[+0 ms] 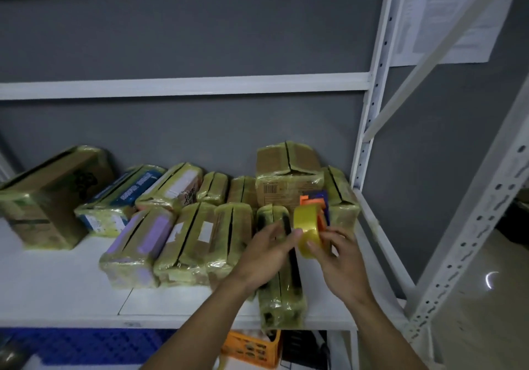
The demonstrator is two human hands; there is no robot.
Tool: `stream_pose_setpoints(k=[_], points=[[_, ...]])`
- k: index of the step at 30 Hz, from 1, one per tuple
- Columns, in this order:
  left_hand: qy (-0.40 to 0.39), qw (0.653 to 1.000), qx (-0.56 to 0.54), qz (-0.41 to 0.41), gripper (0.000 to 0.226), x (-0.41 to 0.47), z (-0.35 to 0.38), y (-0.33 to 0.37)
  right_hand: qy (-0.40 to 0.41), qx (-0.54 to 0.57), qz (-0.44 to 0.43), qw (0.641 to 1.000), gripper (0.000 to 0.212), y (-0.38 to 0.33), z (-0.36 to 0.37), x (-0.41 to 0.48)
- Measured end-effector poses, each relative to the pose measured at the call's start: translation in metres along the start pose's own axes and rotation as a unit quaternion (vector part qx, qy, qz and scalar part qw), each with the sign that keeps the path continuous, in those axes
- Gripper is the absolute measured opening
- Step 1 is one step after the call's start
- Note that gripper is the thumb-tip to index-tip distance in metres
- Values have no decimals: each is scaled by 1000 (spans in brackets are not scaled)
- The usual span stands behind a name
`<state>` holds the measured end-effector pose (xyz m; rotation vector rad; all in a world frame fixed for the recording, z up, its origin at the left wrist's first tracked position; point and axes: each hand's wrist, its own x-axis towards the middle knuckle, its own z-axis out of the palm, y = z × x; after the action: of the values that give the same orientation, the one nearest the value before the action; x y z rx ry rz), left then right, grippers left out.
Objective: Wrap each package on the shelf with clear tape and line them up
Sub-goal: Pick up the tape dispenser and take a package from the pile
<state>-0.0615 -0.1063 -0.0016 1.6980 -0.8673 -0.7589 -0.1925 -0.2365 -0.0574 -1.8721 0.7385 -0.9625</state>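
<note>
Several packages wrapped in yellowish clear tape stand in two rows on the white shelf (71, 278). A dark package (282, 292) lies lengthwise at the front right, its near end at the shelf edge. Above it I hold a tape dispenser with a yellow tape roll (307, 226) and an orange and blue frame. My right hand (340, 258) grips the roll from the right. My left hand (267, 251) touches the roll's left side with thumb and fingertips, over the dark package.
A large cardboard box (51, 198) stands at the left end of the shelf, and a taller box (286, 175) at the back right. White uprights (375, 83) frame the right side. Blue and orange crates (252, 349) sit on the level below.
</note>
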Motion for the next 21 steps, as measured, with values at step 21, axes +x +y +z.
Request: stream_pose_setpoints(k=[21], points=[[268,929,-242,76,24,-92,-186,-53,-92,-11,-187,978,51,-132,184,-24]])
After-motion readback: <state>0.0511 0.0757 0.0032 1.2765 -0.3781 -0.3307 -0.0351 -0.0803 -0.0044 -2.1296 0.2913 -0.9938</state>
